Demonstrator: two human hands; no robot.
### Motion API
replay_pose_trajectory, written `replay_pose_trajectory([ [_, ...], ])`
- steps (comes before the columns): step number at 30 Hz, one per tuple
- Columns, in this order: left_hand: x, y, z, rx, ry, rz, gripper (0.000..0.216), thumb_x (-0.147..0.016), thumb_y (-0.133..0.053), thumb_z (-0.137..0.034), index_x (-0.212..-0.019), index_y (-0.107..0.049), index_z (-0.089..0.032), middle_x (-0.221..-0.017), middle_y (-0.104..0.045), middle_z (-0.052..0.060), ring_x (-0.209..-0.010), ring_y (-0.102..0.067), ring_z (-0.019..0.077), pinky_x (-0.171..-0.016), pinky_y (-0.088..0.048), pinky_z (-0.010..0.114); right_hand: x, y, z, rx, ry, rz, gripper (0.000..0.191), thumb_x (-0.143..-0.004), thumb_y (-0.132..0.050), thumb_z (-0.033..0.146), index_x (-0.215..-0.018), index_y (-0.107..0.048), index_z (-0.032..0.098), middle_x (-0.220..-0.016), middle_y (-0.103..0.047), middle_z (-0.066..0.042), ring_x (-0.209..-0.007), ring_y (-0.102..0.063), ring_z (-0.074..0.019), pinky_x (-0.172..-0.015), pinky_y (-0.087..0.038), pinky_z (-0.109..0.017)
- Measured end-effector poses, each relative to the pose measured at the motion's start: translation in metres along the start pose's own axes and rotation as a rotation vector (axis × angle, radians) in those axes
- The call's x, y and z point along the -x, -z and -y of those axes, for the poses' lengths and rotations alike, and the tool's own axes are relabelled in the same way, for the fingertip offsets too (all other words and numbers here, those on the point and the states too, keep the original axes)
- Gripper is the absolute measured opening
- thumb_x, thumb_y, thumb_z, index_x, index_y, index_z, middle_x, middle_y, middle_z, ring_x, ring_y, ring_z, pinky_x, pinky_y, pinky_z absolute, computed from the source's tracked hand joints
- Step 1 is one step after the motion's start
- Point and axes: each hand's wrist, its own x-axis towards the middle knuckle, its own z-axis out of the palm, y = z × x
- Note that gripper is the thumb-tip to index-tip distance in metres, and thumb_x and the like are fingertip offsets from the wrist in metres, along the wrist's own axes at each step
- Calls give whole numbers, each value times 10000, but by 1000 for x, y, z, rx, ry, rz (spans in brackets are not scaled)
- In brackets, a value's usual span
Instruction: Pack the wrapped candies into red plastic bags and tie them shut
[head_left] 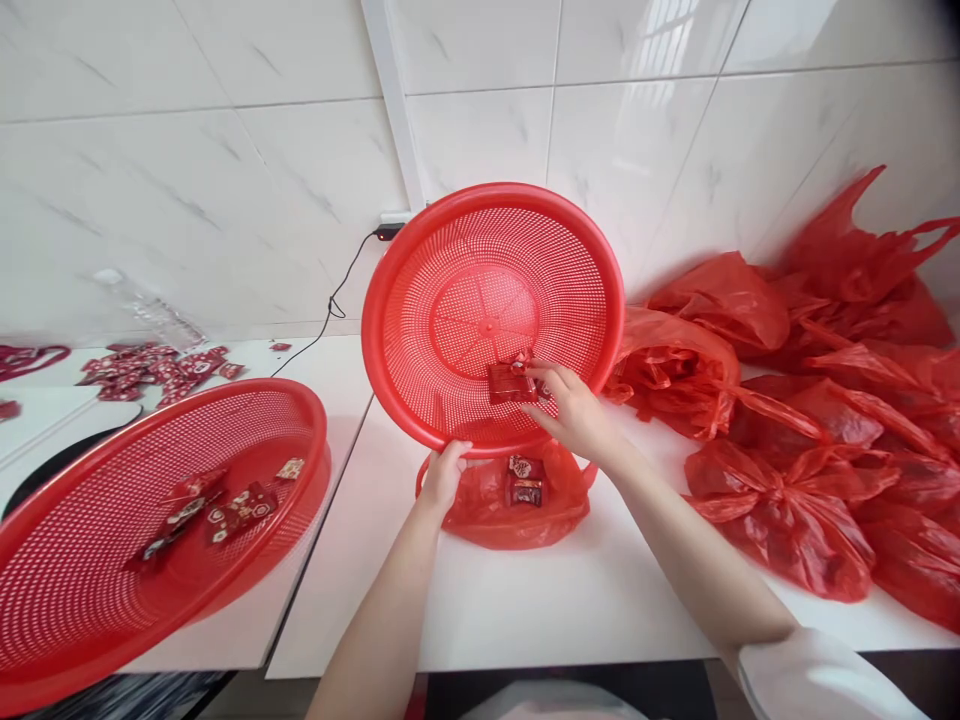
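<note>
A round red plastic mesh basket [373, 335] is tilted up toward me, its open side facing my body. My left hand [442, 480] grips its lower rim, thumb on the inside. Within the basket, my right hand [574, 408] has its fingers and thumb around several small dark red packets [511, 382] near the lower wall. Directly below the rim lies an open red plastic bag [487, 520]. Inside that bag, a few red and brown wrapped packets [526, 488] show; the basket covers its back part.
Another large red mesh basket [319, 450] stands at left, holding several packets [241, 513]. Behind it are a pile of red packets [154, 370] and a clear plastic bottle [154, 310]. Tied red bags [780, 500] crowd the right side. A black cable [335, 300] runs to the tiled wall.
</note>
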Motion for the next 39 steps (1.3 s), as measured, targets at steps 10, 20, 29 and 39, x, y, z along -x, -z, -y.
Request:
replay_pose_trajectory([
  [10, 4, -3, 14, 9, 41, 99, 251, -639, -625, -228, -875, -693, -177, -849, -742, 42, -975, -674, 316, -791, -550, 418, -1, -13, -20, 217, -198, -89, 146, -844, -610, 303, -946, -591, 201, -941, -679, -97, -938, -617, -286, -917, -430, -497],
  [20, 0, -4, 4, 33, 34, 57, 225, -605, -617, -264, -799, -681, -170, -895, -742, 59, -991, -666, 301, -754, -563, 393, 0, -9, -7, -1, 169, 248, 135, -846, -602, 151, -885, -715, 213, -937, -698, -51, -918, -633, -196, -838, -463, -328],
  [29, -6, 2, 0, 36, 19, 4, 221, -585, -629, -273, -760, -666, -143, -843, -738, 84, -985, -667, 316, -767, -557, 404, 1, 0, -2, -36, 249, 196, 127, -876, -575, 160, -878, -693, 205, -875, -700, -33, -828, -628, -171, -800, -432, -295],
  [39, -15, 17, -5, 73, -74, -62, 412, -618, -627, -242, -1010, -648, -117, -944, -737, 98, -947, -688, 314, -822, -540, 441, 10, 23, 29, -202, 177, 433, 292, -840, -663, 414, -1077, -647, 243, -960, -702, -18, -825, -642, -170, -733, -474, -274],
])
